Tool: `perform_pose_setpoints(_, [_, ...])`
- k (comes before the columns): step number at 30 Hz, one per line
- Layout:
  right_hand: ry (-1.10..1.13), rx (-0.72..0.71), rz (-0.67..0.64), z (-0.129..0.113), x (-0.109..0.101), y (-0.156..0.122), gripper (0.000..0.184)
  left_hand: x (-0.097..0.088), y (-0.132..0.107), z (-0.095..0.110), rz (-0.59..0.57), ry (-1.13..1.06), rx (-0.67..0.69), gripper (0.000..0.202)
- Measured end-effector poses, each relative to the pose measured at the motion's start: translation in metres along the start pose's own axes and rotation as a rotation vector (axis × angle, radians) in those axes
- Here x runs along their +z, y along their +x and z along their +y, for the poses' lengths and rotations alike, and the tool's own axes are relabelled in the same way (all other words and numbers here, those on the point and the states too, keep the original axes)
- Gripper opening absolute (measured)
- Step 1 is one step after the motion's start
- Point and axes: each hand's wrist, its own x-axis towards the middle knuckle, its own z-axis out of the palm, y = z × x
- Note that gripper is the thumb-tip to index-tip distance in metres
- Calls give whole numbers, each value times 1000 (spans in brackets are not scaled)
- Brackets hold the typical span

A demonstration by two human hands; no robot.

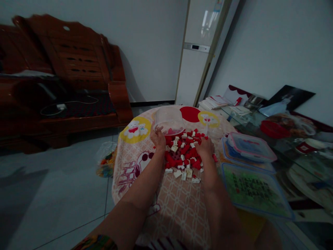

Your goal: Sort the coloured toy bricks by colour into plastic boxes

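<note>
A clear plastic tub [169, 119] lies tipped at the far side of the round table, its mouth facing me. My left hand [158, 139] grips the tub's left rim. In front of the mouth spreads a loose pile of red and white toy building bricks [183, 151], some of them under the tub's lip. My right hand [205, 147] rests at the right edge of the pile, touching bricks. Its fingers point away from me and are largely hidden, so their closure is unclear.
A patterned cloth [182, 205] covers the table. To the right are stacked plastic boxes [252, 147], a green-topped box [256, 189] and a cluttered glass table [283, 156] with a red bowl [274, 129]. A bag of coloured pieces [106, 163] lies on the floor. Behind stands a wooden bench [73, 62].
</note>
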Motion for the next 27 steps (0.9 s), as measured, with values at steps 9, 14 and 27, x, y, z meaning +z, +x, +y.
perform_pose_setpoints(9, [42, -263, -84, -12, 2, -75, 40, 1, 1, -2, -14, -10, -21, 46])
perform_pose_setpoints(14, [35, -417, -178, -12, -15, -110, 39, 1, 2, -4, -36, -16, -11, 46])
perform_pose_setpoints(27, [-137, -451, -226, 19, -23, -105, 49, -1, 3, -8, -49, 55, -17, 46])
